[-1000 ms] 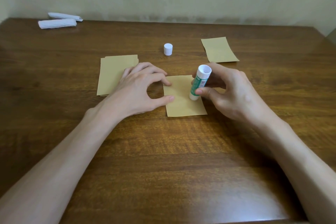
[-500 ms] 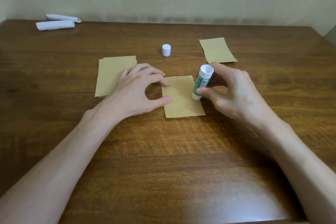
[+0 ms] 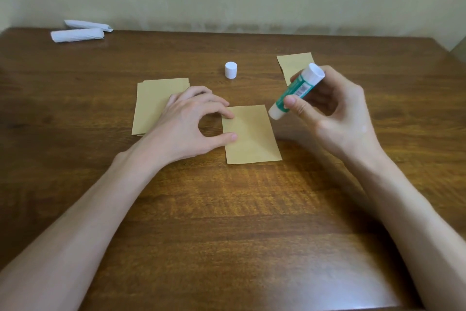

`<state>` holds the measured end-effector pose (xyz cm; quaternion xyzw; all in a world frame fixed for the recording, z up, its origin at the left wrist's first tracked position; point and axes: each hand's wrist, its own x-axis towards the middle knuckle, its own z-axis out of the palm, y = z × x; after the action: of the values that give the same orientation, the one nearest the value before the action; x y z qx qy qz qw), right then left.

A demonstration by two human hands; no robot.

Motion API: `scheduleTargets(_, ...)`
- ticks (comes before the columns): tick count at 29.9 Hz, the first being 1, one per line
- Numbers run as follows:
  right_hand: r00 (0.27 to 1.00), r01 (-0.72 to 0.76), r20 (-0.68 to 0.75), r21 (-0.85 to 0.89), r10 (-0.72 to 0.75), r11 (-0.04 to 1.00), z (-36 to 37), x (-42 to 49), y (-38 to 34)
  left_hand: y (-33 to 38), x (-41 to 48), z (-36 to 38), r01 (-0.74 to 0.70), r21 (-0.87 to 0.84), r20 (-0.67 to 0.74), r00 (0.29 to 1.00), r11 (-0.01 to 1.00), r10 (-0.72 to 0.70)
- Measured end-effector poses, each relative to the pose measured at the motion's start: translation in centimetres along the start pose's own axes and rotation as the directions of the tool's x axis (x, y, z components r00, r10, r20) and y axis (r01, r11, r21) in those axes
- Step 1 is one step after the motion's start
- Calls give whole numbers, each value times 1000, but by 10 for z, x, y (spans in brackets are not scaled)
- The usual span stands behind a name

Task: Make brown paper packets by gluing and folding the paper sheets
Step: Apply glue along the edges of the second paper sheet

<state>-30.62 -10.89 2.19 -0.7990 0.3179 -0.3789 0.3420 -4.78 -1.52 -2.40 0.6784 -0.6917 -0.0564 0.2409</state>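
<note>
A single brown paper sheet (image 3: 252, 134) lies flat in the middle of the wooden table (image 3: 227, 222). My left hand (image 3: 191, 124) presses its left edge down with the tips of the index finger and thumb. My right hand (image 3: 335, 114) grips a green and white glue stick (image 3: 295, 91), tilted, its uncapped tip lifted just above the sheet's upper right corner. A stack of brown sheets (image 3: 156, 103) lies to the left, partly under my left hand. Another brown paper piece (image 3: 293, 63) lies at the back right, partly hidden by the glue stick.
The white glue cap (image 3: 231, 70) stands upright behind the sheet. Two rolled white papers (image 3: 78, 32) lie at the table's far left corner by the wall. The table's right edge runs close to my right forearm.
My right hand has lifted the glue stick off the sheet's right edge, up and to the right. The left hand keeps pressing the same edge of the sheet.
</note>
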Motion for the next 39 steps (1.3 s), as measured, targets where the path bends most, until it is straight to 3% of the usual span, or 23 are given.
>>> scheduleTargets(8,982,14,188,-34,-7,999,30,-3,7,0,2,-1,1,42,-34,999,999,0)
scheduleTargets(19,959,70,283,-184,-15,980,30,3,5,-2,1,-1,35,45,2,999,998,-35)
scheduleTargets(29,983,99,181,-315,-42,944,28,-5,3,-2,0,-1,31,32,0,1000,999,-31)
scheduleTargets(39,974,29,222,-353,54,935,15,-6,1,-2,0,-1,41,36,14,999,999,-42)
